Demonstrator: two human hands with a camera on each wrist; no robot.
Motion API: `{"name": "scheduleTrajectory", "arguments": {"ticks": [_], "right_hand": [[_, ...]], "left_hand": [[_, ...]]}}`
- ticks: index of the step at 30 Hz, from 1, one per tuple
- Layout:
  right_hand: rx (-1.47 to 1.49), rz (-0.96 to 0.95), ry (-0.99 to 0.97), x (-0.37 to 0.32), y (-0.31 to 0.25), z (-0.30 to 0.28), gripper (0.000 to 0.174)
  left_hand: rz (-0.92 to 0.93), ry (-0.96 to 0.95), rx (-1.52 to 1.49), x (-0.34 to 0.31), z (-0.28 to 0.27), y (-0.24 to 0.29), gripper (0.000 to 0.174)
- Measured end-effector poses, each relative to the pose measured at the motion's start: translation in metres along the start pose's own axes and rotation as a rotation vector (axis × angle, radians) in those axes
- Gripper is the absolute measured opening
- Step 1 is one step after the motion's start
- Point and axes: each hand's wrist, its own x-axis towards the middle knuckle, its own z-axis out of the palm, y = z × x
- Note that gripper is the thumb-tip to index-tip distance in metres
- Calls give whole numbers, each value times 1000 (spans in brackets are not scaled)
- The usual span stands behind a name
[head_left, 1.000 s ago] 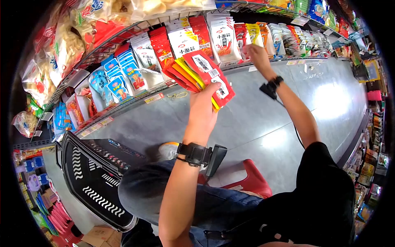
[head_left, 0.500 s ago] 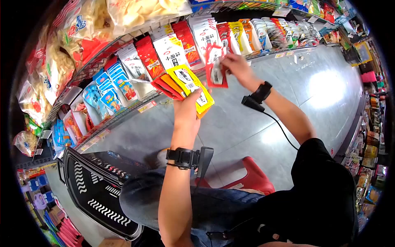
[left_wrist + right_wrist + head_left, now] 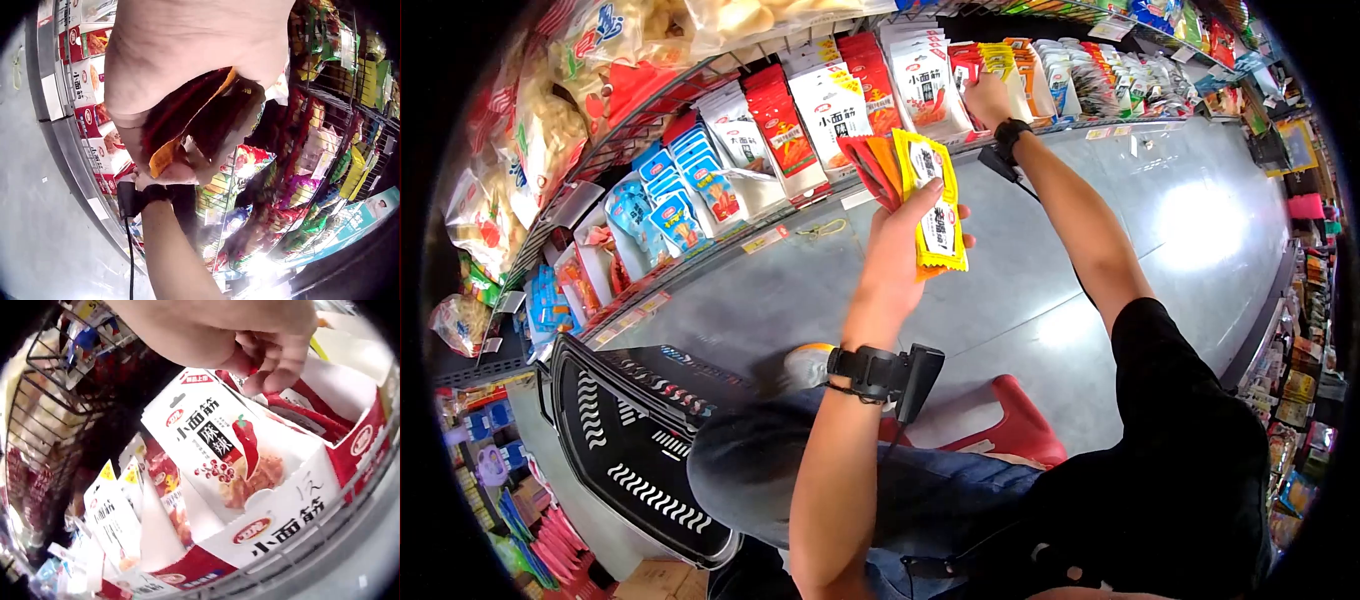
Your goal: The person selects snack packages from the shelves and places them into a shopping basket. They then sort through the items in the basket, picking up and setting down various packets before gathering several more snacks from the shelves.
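Observation:
My left hand (image 3: 892, 250) holds a fanned bunch of snack packets in front of the shelf. A yellow packet (image 3: 941, 235) faces me under the thumb, with an orange packet (image 3: 884, 152) and red ones behind it. In the left wrist view, the palm partly covers the dark, shaded bunch (image 3: 194, 112). My right hand (image 3: 990, 98) reaches to a box of red packets on the shelf. The right wrist view shows its fingers (image 3: 281, 375) curled at a red packet (image 3: 300, 415) inside that box, beside a white packet (image 3: 212, 444) with a chili picture.
Boxes of red, white and blue snack packets (image 3: 680, 222) line the wire shelf. Large clear bags (image 3: 530, 150) sit to the left and above. A black shopping basket (image 3: 635, 440) stands at my left, a red stool (image 3: 1010, 425) by my legs.
My right hand took the red packet from the front of the left hand's bunch and carried it to the shelf box. The yellow packet now faces front in my left hand.

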Motion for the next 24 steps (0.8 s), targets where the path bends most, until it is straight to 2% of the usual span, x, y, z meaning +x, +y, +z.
{"name": "scheduleTrajectory", "arguments": {"ticks": [4,7,10,11,14,15,16,19,20,21,22,23,24], "right_hand": [[32,54,36,0,15,-20,28],[-104,-111,22,0,33,-33,28],[-207,-173,-81,9,41,-36,26],[-133,-135,13,10,40,-32,20],[-91,-166,154,8,29,-19,21],[-45,-34,182,6,26,-13,30],[-59,-35,154,7,30,-6,36],[60,-35,7,-19,13,-7,36],[69,-203,99,-38,6,-13,30],[44,-271,-65,-59,-11,-31,32],[873,16,-344,-93,-30,-46,38],[1043,213,-552,-126,-63,-86,48],[1226,279,-734,-150,-77,-108,53]], "left_hand": [[15,-13,12,-2,-4,5,45],[12,-21,26,-1,-4,6,45],[32,-24,32,0,-1,1,44],[47,-24,37,0,0,2,44],[24,-22,66,1,1,3,44],[15,-14,66,3,1,3,44],[5,-10,68,5,0,3,44],[23,-31,10,11,3,5,44],[41,-35,-29,12,2,5,44],[112,-3,9,12,2,4,40],[181,30,48,14,2,2,37],[247,64,83,15,1,-1,34],[275,92,162,19,-6,-4,32]]}}
